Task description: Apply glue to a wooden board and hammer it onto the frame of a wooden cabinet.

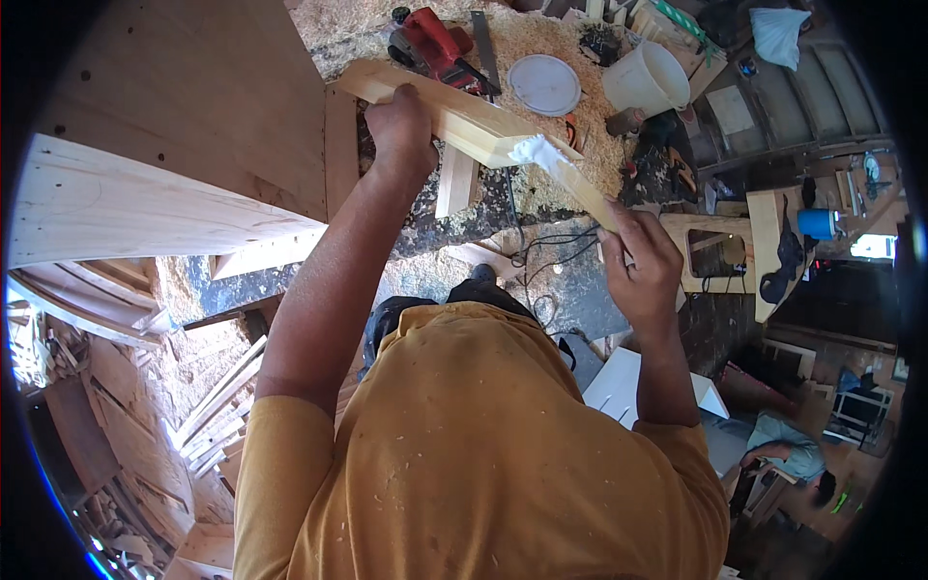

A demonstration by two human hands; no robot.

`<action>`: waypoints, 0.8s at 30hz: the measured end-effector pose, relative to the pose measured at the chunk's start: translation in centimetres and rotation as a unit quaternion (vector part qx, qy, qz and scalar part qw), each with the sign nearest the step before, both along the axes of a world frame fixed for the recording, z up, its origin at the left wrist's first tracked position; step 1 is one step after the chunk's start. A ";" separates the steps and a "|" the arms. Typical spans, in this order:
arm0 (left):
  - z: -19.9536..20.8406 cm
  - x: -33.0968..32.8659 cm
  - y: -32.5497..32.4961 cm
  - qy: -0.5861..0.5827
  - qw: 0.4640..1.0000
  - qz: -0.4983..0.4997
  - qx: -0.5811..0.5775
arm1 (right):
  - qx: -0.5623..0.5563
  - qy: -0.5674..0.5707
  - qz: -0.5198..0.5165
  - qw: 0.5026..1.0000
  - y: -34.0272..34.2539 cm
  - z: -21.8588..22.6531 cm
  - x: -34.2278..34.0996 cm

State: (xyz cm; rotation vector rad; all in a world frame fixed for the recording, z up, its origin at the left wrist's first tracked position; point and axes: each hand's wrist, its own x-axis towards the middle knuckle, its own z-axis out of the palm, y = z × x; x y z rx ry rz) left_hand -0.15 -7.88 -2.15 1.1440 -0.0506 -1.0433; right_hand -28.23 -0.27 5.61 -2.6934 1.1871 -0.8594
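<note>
My left hand (399,130) is closed around a pale wooden board (469,114), held up at a slant over the workbench. In my right hand (640,263) is a thin flat wooden stick (586,193), pinched near its lower end. A thick dab of white paste (537,152), like glue, covers the stick's far end. That end is at the right part of the board; whether it touches the wood I cannot tell. Below the board, a short wooden piece (457,182) lies on the bench.
Shavings cover the workbench (580,184). On it are a red power planer (440,43), a metal strip (485,53), a round white lid (544,84) and a white bucket (650,82). A large wooden box (184,106) stands left. Black cable (553,253) loops below. Another person (788,449) sits lower right.
</note>
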 end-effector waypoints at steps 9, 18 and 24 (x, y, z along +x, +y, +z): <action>-0.8 -2.2 0.1 -0.040 0.999 0.003 -0.026 | 0.100 -0.118 -0.050 0.987 1.9 -1.2 -0.5; -0.9 -4.5 -0.3 -0.003 0.999 0.018 -0.033 | 0.147 -0.151 -0.093 0.973 3.4 -2.4 -0.3; -1.0 -5.3 -0.4 -0.018 0.999 -0.009 -0.037 | 0.127 -0.148 -0.056 0.979 4.3 -3.1 0.2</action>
